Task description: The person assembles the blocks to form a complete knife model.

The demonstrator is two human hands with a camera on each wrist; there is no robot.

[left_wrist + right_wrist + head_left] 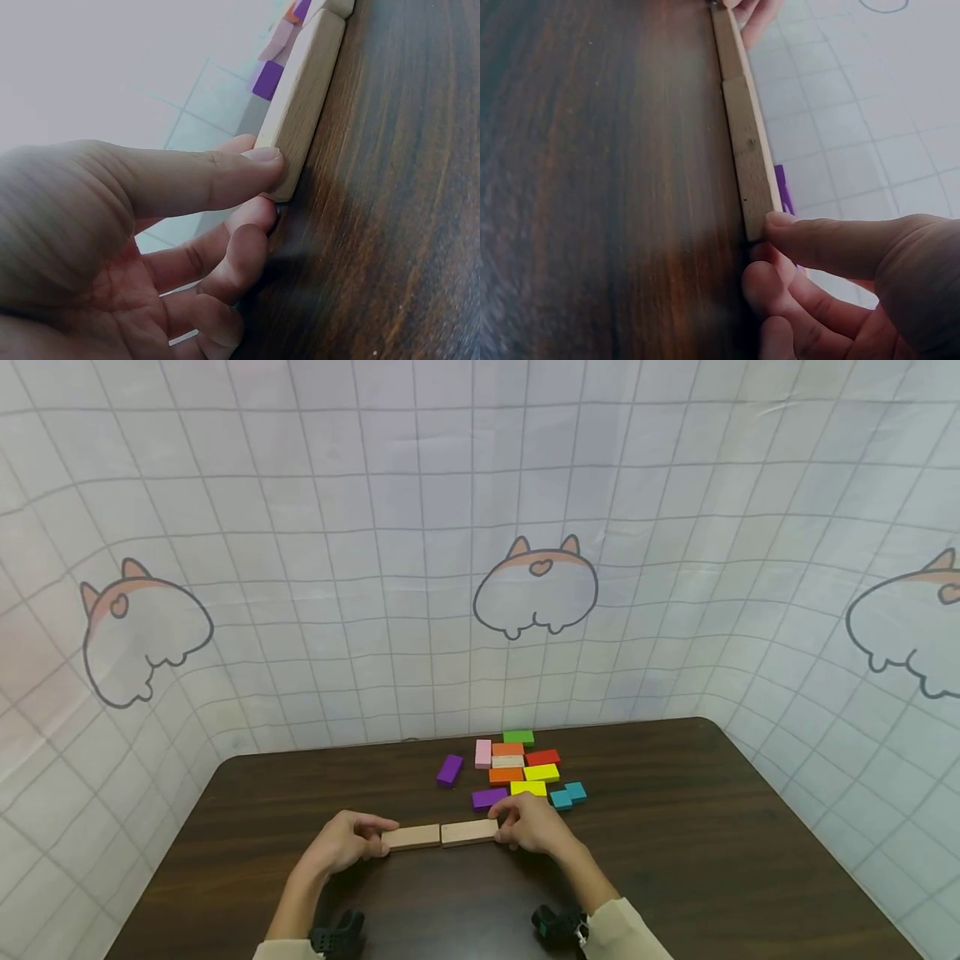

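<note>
Two plain wooden blocks lie end to end on the dark table, a left block (411, 838) and a right block (468, 832). Their inner ends meet, with a thin dark seam between them in the head view. My left hand (348, 842) pinches the outer left end of the left block (306, 94), thumb on the near face and fingers at the end and behind. At the opposite end, my right hand (531, 823) pinches the right block (750, 154) between thumb and fingers. From the right wrist, the two blocks form a nearly straight row with a slight step at the joint.
Behind the row lie several coloured blocks, among them a purple block (490, 799), a yellow block (528, 788), a pink block (483, 753) and a green block (518, 737). A white gridded curtain (337, 568) surrounds the table's (675, 827) back and sides.
</note>
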